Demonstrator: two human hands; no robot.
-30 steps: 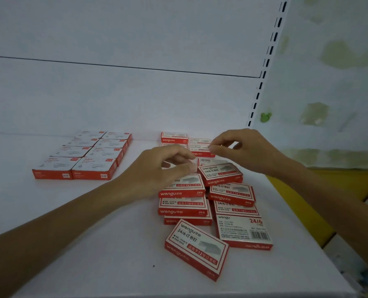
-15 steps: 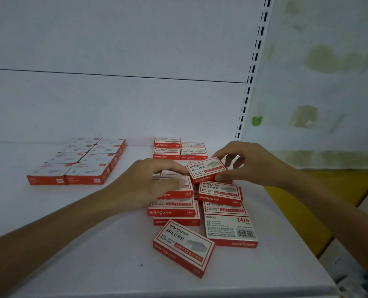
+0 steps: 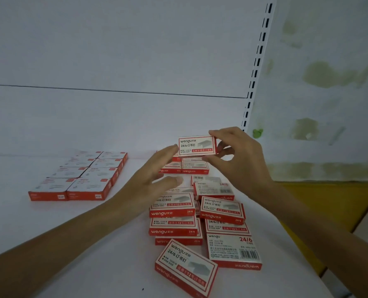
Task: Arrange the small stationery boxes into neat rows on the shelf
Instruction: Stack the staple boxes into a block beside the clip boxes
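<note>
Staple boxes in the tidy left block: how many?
8 staple boxes on the shelf: two columns, four rows, running front to back. The far ones are blurry; none seem hidden.

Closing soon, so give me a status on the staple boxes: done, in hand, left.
Done: a neat two-wide block sits at the shelf's left. In hand: the right hand holds one box above a small rear row; the left hand is open beside it. Left: the loose pile in front.
</note>
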